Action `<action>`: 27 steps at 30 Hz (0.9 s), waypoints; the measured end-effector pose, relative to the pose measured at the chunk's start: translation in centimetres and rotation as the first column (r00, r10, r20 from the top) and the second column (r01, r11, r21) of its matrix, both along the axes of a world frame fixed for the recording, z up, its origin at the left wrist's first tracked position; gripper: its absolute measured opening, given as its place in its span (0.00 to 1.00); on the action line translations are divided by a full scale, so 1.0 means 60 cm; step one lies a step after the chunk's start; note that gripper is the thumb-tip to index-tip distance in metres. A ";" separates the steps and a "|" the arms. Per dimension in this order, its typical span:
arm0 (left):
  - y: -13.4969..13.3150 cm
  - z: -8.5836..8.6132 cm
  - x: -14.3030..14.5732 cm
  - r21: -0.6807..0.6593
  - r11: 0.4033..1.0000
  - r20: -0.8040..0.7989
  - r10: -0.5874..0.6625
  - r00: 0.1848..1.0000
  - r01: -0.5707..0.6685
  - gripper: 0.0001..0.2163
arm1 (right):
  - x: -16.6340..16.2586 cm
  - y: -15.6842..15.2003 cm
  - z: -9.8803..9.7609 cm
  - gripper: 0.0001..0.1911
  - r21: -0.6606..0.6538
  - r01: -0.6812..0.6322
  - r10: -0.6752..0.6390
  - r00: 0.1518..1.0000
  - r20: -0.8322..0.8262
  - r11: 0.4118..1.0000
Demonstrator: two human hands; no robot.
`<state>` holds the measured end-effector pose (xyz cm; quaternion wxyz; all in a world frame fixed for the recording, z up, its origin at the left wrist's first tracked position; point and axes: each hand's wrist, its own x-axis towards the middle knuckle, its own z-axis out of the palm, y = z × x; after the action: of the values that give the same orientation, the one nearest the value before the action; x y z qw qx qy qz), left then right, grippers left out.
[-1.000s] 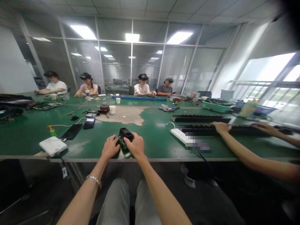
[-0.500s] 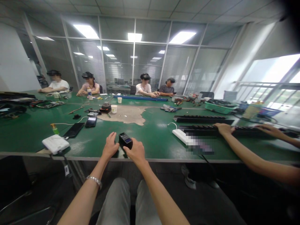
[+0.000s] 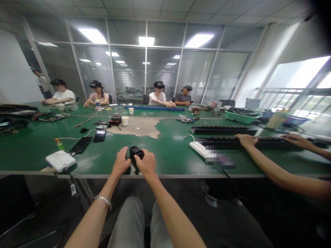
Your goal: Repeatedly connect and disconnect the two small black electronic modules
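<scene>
My right hand (image 3: 147, 163) is wrapped round a small black box-shaped device (image 3: 134, 151) at the near edge of the green table. The thumb lies over the near face of the device, and pale markings show on its top. To its left is my left hand (image 3: 121, 161), fingers stretched forward and holding nothing. Its fingertips come close to the device's left side; I cannot tell whether they touch it.
Left of my hands lie a white power bank (image 3: 60, 161), a dark phone (image 3: 80, 145) and a second phone (image 3: 99, 135). A white power strip (image 3: 199, 149) is to the right, near a co-worker's hand (image 3: 247, 139) on long black bars (image 3: 223, 130). Paper cups (image 3: 124, 120) stand farther back.
The device has tilted in my right hand, and the bluish screen seen before no longer shows. My right thumb has shifted up over it. A person has appeared at the far left.
</scene>
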<state>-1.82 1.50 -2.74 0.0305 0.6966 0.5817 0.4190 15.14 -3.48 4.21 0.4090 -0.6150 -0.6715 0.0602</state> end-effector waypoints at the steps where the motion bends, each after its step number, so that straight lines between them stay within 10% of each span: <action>1: 0.000 0.000 0.000 -0.002 1.000 -0.003 -0.002 1.000 0.002 0.32 | -0.001 0.005 0.005 0.19 0.007 0.003 -0.003 0.999 -0.042 1.000; 7: -0.005 0.003 0.005 0.002 0.997 -0.021 0.075 0.997 -0.075 0.27 | 0.026 0.031 0.036 0.22 0.042 -0.020 0.033 0.933 -0.358 0.999; 13: -0.011 0.014 0.010 -0.021 0.992 -0.049 0.126 0.991 -0.127 0.23 | 0.084 0.040 0.015 0.23 0.029 0.129 -0.116 0.954 -0.277 0.991; 20: -0.034 0.041 0.007 -0.197 0.967 0.082 -0.145 0.986 0.158 0.43 | 0.098 0.028 -0.030 0.24 -0.028 0.180 -0.181 0.982 -0.046 0.983; 27: -0.054 0.049 0.036 -0.154 0.988 -0.175 -0.027 0.984 0.000 0.64 | 0.098 0.024 -0.045 0.32 -0.005 0.169 -0.169 0.984 0.059 0.986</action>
<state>0.34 -1.72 0.20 0.0351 0.7304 0.6079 0.3094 21.00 -2.03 1.52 0.3899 -0.6733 -0.6281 0.0107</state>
